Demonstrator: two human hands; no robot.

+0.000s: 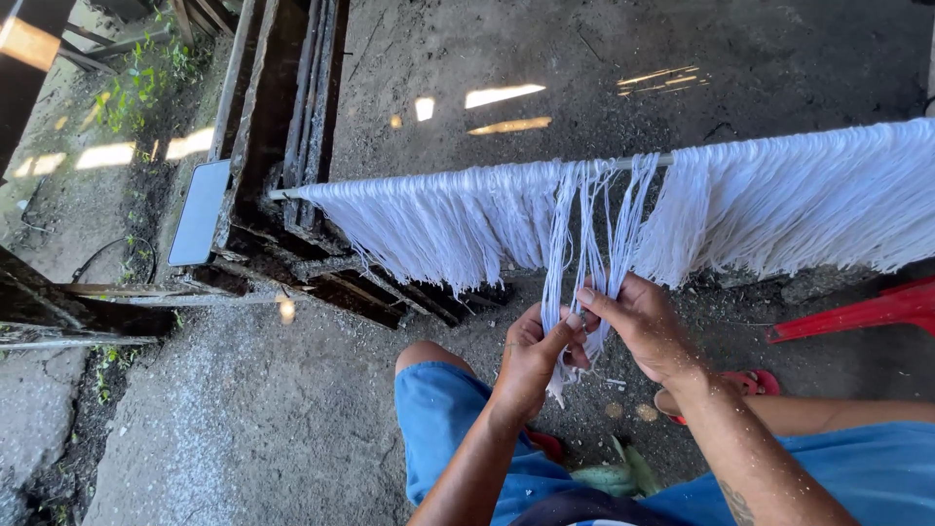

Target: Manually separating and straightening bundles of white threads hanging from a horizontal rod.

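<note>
**Both hands pinch a bunch of white strands hanging from a rod**

In the lower middle of the frame, the left hand (531,356) and the right hand (638,321) meet on a thin bunch of white strands (584,244) that hangs down from a horizontal rod (651,161). The left hand's fingers are curled closed around the lower part of the bunch, thumb pressed against it. The right hand's fingers (589,297) are pinched shut on the same bunch just above, thumb and forefinger closed on the strands. The loose tail of the bunch dangles below the hands.

The rod runs from the centre left to the right edge of the frame, and the bunch hangs near its middle, parted from the rest. On either side of it a thick curtain of white yarn (779,200) drapes over the rod, spreading left and right.

The rod's left end rests against a dark wooden frame (292,117) in the upper left. Below everything lies a rough concrete floor (243,409). The person's knees in blue shorts (443,419) fill the bottom of the frame, a red sandal (755,382) sits near the right forearm, and a red plastic piece (857,312) shows at the right edge.
</note>
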